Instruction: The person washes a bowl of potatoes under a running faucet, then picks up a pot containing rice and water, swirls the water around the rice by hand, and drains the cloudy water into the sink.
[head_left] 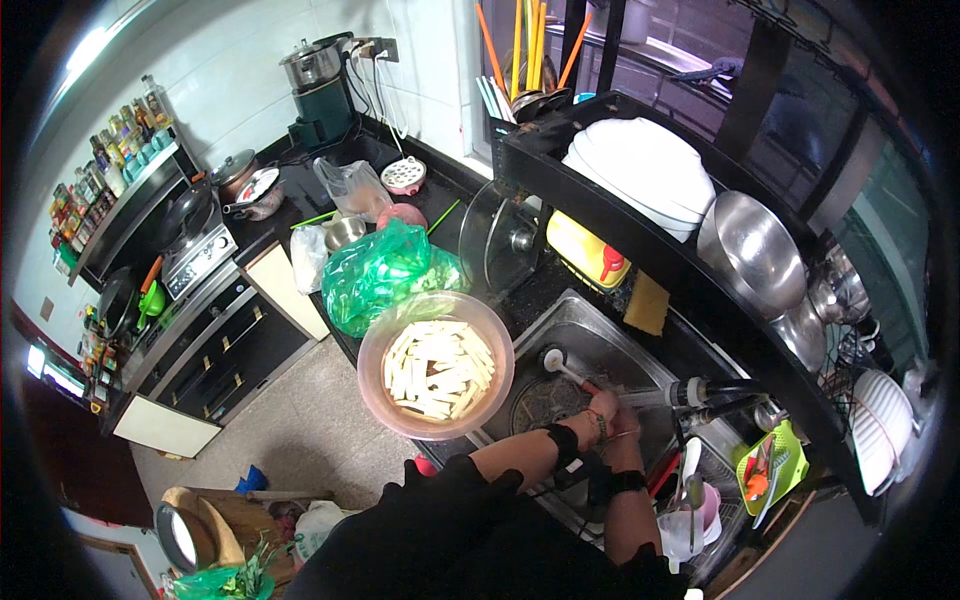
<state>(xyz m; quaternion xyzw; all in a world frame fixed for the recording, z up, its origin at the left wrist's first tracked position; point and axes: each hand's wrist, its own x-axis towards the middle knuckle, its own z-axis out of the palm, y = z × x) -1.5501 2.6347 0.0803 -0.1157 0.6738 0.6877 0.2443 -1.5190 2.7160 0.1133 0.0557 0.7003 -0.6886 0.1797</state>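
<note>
My left hand (600, 408) and my right hand (626, 422) are close together, low over the metal sink (570, 315). A tap (690, 392) reaches toward them from the right. Just beyond the left hand lies a slim tool with a round white head (555, 360); its reddish-brown end meets the fingers, but whether they grip it is unclear. The fingers of both hands are largely hidden. To the left, a translucent pink basin (375, 385) holds many pale cut vegetable strips (440, 370). A green plastic bag (375, 275) with leafy greens lies behind it.
Above the sink, a black rack (600, 185) carries white dishes (640, 170) and a steel bowl (752, 255). A glass lid (495, 240) leans by the sink. Right of my hands stand cups (708, 510) and a yellow-green basket (785, 460). A stove (200, 260) is at the far left.
</note>
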